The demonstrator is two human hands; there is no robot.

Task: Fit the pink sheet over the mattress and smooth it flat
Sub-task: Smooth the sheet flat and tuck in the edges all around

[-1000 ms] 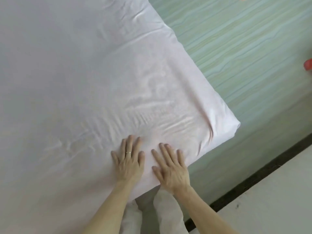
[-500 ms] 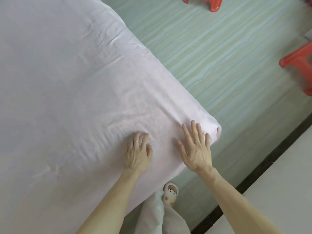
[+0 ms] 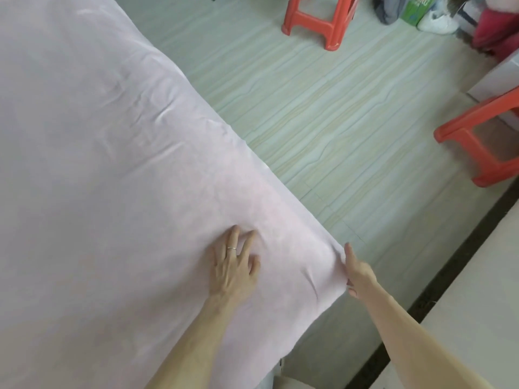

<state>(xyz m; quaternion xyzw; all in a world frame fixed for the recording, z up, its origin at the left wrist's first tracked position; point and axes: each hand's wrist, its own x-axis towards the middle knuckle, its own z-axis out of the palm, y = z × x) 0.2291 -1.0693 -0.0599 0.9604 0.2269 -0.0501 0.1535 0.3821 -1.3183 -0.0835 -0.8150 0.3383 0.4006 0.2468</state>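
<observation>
The pale pink sheet [image 3: 112,178] covers the mattress, which fills the left of the view and is itself hidden under the cloth. A few soft creases remain near the right edge and the near corner. My left hand [image 3: 234,269], with a ring on one finger, lies flat on top of the sheet close to that corner, fingers spread. My right hand [image 3: 358,272] is at the corner's outer side, pressed against the hanging sheet, its fingers partly hidden behind the fabric; I cannot tell whether it grips the cloth.
A greenish striped floor [image 3: 323,122] runs along the bed's right side. One red plastic stool [image 3: 320,21] stands at the top, another red stool [image 3: 480,136] at the right. Bags and clothes [image 3: 438,12] lie top right. A dark floor strip [image 3: 438,279] borders a pale surface [image 3: 474,318].
My right hand slid off the top of the sheet to the side of the corner. My left hand stayed flat near the corner. The view swung right, showing more floor and stools.
</observation>
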